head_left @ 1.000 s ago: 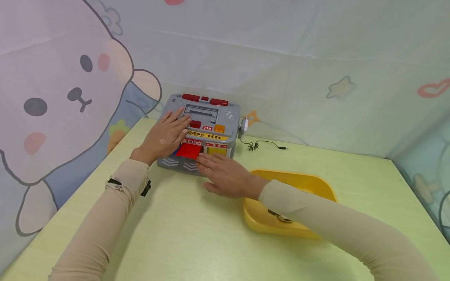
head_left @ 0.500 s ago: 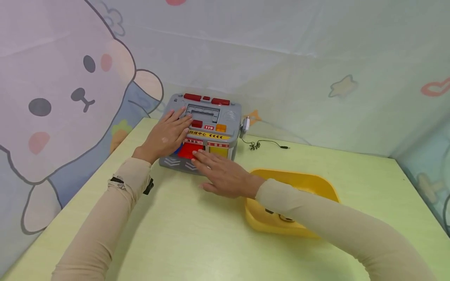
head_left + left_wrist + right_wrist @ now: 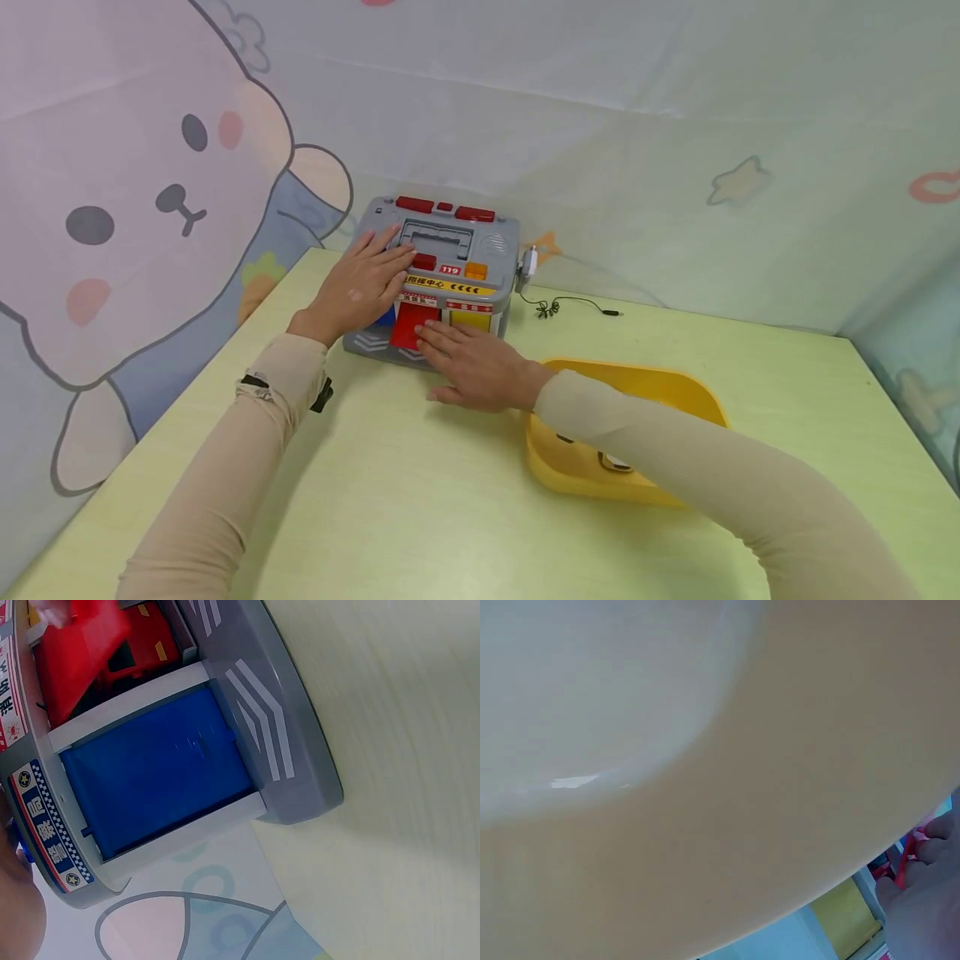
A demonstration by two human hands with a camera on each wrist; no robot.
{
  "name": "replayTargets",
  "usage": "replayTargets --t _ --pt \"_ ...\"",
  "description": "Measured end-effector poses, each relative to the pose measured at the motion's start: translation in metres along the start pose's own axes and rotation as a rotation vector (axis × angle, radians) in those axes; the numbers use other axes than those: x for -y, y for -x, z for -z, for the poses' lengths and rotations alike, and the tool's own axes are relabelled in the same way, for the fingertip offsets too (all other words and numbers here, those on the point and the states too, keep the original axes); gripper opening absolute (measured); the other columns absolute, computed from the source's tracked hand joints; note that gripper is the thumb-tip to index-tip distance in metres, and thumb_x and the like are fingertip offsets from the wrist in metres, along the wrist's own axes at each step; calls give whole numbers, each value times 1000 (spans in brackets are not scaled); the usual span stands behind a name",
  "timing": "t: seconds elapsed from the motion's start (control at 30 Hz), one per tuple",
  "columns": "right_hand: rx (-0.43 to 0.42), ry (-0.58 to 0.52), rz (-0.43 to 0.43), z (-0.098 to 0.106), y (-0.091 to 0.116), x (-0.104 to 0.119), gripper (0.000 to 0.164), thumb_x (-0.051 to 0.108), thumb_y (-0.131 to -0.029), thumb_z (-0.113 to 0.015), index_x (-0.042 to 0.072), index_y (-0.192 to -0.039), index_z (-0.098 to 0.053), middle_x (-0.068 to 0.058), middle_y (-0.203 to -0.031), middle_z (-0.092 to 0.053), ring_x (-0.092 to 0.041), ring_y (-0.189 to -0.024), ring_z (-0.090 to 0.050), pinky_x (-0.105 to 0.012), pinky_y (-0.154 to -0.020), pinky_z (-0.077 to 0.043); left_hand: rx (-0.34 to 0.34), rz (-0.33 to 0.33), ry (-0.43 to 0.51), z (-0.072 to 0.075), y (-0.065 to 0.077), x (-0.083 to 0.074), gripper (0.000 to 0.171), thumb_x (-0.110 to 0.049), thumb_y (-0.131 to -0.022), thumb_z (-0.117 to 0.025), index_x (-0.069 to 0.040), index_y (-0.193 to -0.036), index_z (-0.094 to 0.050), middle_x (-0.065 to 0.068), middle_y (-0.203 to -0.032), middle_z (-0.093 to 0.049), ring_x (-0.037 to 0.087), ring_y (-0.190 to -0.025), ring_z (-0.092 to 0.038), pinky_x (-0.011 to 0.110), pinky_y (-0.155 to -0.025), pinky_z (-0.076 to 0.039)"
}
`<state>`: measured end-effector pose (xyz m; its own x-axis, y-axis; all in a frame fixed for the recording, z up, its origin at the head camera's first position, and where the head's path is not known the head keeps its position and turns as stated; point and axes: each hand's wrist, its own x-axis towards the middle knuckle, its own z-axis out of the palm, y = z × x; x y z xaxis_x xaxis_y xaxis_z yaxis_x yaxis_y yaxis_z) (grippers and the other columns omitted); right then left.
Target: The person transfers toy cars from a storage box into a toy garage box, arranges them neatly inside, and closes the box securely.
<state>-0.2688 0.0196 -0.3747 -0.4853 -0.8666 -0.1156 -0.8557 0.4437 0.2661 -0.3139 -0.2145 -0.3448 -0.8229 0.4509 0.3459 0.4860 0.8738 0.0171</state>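
A grey toy station case (image 3: 491, 237) stands at the table's back, with blue, red and yellow doors along its front. My left hand (image 3: 360, 287) lies with straight fingers over the left of its top, beside the folded carry handle (image 3: 437, 237). At the front, my right hand (image 3: 480, 367) touches the red door (image 3: 411, 325) with its fingertips. In the left wrist view that door stands tilted outward, and a red toy vehicle (image 3: 142, 649) shows in the bay behind it. The blue door (image 3: 157, 772) is down, as is the yellow door (image 3: 471, 321).
A yellow tub (image 3: 562, 482) sits under my right forearm, with small things in it partly covered by the sleeve. A thin black cable (image 3: 551, 307) lies right of the case, close to a grey and white part (image 3: 527, 268) on its side. A printed cloth (image 3: 600, 150) hangs behind.
The red door has swung lower, its free edge coming down across the front of the case. My right fingertips have shifted onto its face. My left hand stays on the top.
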Motion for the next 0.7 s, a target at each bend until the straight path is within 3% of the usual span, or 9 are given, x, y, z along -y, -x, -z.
replayTargets --t 0.27,0.53,0.7 --pt "77 34 -49 3 -5 3 78 62 -101 -36 12 -160 -25 -6 -169 -16 -24 -157 -15 -39 -127 -16 -23 33 16 -3 -1 -4 50 -25 -102 -41 -7 -148 -48 9 -154 -47 27 -155 -21 44 -128 -9" --pt "128 91 -83 4 -11 5 77 60 -102 -36 10 -159 -24 -7 -168 -19 -25 -156 -18 -38 -127 -18 -108 56 20 -7 -4 -7 49 -20 -100 -37 -3 -143 -54 12 -147 -56 28 -153 -27 48 -127 -12" --pt "144 88 -105 4 -13 5 78 59 -101 -39 9 -159 -23 -7 -168 -19 -25 -156 -17 -38 -127 -18 -107 55 5 -7 -5 -7 49 -21 -100 -37 -5 -143 -55 11 -146 -56 28 -153 -27 49 -127 -11"
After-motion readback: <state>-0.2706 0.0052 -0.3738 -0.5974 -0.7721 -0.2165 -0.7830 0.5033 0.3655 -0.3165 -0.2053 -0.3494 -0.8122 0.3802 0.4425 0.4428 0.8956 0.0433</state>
